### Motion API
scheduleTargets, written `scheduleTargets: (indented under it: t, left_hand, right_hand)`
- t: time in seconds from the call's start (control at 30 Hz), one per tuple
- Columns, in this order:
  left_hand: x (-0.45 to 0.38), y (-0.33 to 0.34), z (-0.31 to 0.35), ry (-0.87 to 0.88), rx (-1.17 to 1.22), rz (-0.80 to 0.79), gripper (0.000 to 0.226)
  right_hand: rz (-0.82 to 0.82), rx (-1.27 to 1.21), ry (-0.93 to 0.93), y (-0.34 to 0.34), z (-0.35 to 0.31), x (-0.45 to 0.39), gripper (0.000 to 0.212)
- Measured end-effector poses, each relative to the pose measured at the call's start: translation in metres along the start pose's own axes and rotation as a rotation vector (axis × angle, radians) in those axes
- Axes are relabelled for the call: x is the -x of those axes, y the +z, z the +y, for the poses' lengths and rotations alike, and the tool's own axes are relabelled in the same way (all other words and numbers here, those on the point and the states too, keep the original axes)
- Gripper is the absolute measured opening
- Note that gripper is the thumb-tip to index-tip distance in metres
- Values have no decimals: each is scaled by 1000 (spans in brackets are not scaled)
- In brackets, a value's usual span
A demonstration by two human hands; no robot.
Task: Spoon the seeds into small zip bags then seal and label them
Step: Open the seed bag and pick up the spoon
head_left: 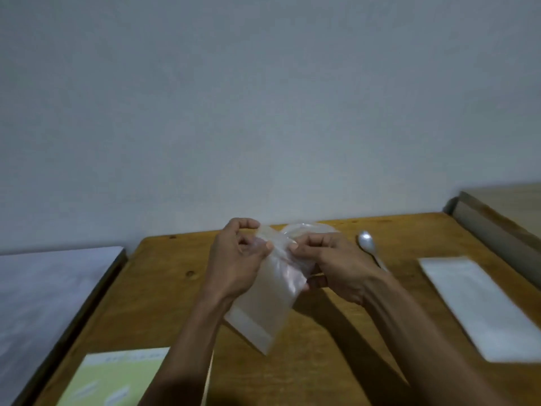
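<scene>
Plain grey wall fills the upper part of the head view, and below it a brown wooden table [164, 288] carries the work. Both hands are raised over the middle of the table and meet at the top of a small clear plastic zip bag [263, 303], which hangs from them with its long axis slanting down and toward the left forearm. The left hand [237, 262] pinches one side of the bag's mouth between thumb and curled fingers, and the right hand [336, 265] pinches the other side, thumb tips almost facing each other across the opening. Whether the zip is parted or closed cannot be told through the blur, and no seeds show inside. Just behind the hands lies a clear, rounded plastic item [310, 228], too hazy to identify. A silver metal spoon [370, 249] rests on the table just beyond and to the outside of the right hand, bowl away from the person, handle running back toward the right wrist, so the right hand is plainly the nearer one for picking it up. A white rectangular sheet [483, 306] lies further right, and a pale green and white printed sheet [114, 376] sits near the front left edge.
</scene>
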State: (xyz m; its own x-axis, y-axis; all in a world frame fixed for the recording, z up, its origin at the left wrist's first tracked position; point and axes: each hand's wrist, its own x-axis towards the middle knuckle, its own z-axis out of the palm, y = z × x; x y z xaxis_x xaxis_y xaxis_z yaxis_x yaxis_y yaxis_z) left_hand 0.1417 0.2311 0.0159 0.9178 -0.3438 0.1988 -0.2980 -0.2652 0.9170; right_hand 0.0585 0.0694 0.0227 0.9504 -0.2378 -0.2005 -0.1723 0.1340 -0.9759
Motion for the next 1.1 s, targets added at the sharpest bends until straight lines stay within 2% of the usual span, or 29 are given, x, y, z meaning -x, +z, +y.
scheduleTargets:
  t: [0.1, 0.13, 0.23, 0.33, 0.43, 0.73, 0.9, 1.1]
  left_hand:
    - [6, -1, -8, 130, -372, 256, 25]
    - [9, 1, -6, 136, -396, 289, 28]
    - [17, 9, 1, -9, -189, 211, 49]
    - [22, 15, 3, -143, -8, 179, 41]
    - [24, 17, 5, -208, 98, 114, 37]
    - [31, 29, 1, -139, 63, -18, 33]
    - [31, 30, -7, -114, 13, -54, 33]
    - [32, 25, -8, -181, 134, -93, 28]
  right_hand:
    - [92, 1, -142, 18, 11, -7, 14]
    - [112, 21, -194, 22, 14, -7, 14]
    - [48, 41, -261, 27, 22, -3, 10]
    - [-93, -20, -184, 23, 25, 3, 13]
    - [-98, -85, -136, 14, 26, 4, 22]
    - [-141, -314, 98, 3, 28, 14, 48]
    - [-185, -401, 179, 0, 38, 11, 37]
    - [-216, -426, 165, 5, 43, 11, 26]
